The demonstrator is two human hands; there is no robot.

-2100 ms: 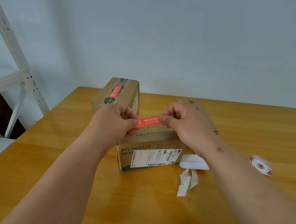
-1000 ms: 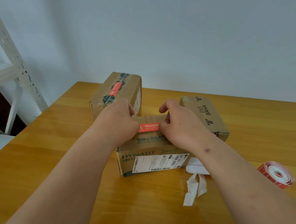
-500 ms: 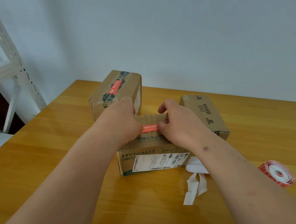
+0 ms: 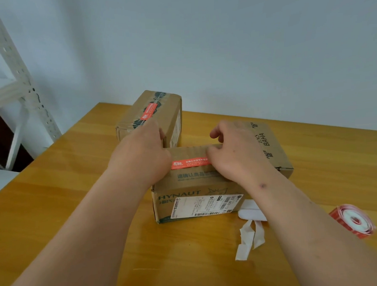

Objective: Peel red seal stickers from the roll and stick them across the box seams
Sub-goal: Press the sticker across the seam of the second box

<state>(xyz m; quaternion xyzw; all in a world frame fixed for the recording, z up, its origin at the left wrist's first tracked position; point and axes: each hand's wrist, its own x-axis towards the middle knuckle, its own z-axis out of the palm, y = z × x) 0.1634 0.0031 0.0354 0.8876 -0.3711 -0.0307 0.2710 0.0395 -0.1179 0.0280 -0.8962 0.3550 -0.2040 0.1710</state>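
Here both flat, open hands, left hand [image 4: 144, 154] and right hand [image 4: 231, 153], press a red sticker [image 4: 190, 163] onto the HYNAUT box [image 4: 185, 186]; neighbouring box [image 4: 268, 143] reads BAHA.

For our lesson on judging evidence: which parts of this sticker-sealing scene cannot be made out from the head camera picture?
- Both ends of the red sticker on the front box: covered by the left hand and right hand.
- The seam under it: hidden by sticker and hands.
- Small print on the shipping label: too small.
- The right box: its near left part is behind the right hand.
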